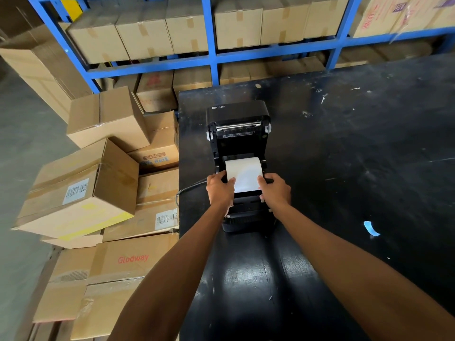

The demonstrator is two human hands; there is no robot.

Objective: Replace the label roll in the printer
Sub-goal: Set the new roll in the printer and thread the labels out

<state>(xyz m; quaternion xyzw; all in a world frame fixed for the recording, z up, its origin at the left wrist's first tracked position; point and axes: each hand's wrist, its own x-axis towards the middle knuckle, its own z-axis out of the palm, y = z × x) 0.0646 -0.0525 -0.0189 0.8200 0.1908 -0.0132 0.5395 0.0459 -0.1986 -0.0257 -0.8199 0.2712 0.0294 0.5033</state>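
Observation:
A black Xprinter label printer stands on the black table with its lid swung up and back. A white label roll sits in the open bay, and its loose end is drawn forward toward me. My left hand presses on the left edge of the paper and the left side of the bay. My right hand holds the right edge of the paper at the right guide. Both thumbs lie on the white strip.
The black table is scuffed, with a blue scrap of tape to the right. Stacked cardboard boxes crowd the floor at the left. Blue shelving with more boxes stands behind. A cable leaves the printer's left side.

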